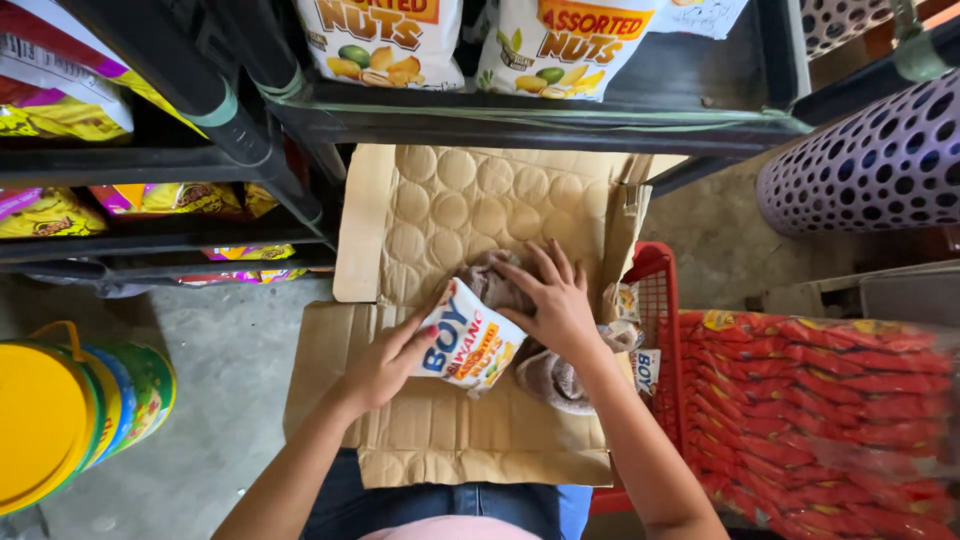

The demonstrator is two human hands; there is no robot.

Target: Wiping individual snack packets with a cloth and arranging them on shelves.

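Two nut bags (470,40) stand on the dark shelf (540,125) above; yellow snack packets (60,210) fill the left shelves — stacked plastic pails (70,415) on the floor's (220,400) left, a red-packet bundle (810,400) right.

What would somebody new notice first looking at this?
Probably the two hands at centre: the left hand holds a white snack packet over flattened cardboard, while the right hand presses on a grey cloth. At right, a red basket stands beside a bag of red packets; a yellow-lidded bucket sits far left.
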